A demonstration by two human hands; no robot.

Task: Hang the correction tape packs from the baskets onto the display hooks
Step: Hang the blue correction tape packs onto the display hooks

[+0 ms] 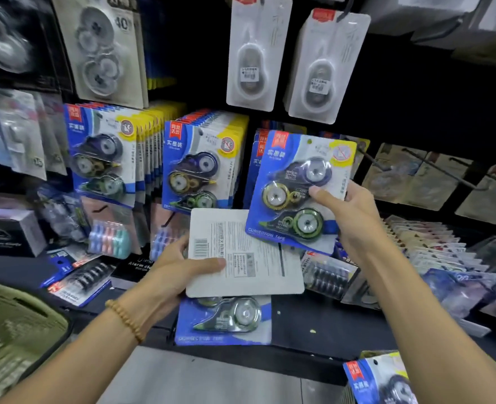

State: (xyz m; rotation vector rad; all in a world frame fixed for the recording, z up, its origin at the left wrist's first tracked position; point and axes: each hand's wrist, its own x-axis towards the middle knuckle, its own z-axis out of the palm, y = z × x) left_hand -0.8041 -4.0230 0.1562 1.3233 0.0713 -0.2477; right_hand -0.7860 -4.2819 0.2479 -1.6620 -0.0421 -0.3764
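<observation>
Near left: green basket (pixel 13 325), partly in view. Near right corner: more blue packs (pixel 383 380). Left hand (pixel 179 269), beaded bracelet (pixel 125 319) on wrist, thumb over white card back of top pack (pixel 249 258), fingers beneath; second blue pack (pixel 226 322) face-up under it in same grip. Right hand (pixel 348 217) pinches raised correction tape pack (pixel 296 191) at right edge, thumb on blister, pack tilted, just before rightmost hook row. Far: two full rows of same blue packs (pixel 107 153) hanging left and centre; bare hook (pixel 433 167) right; white packs (pixel 258 51) above.
</observation>
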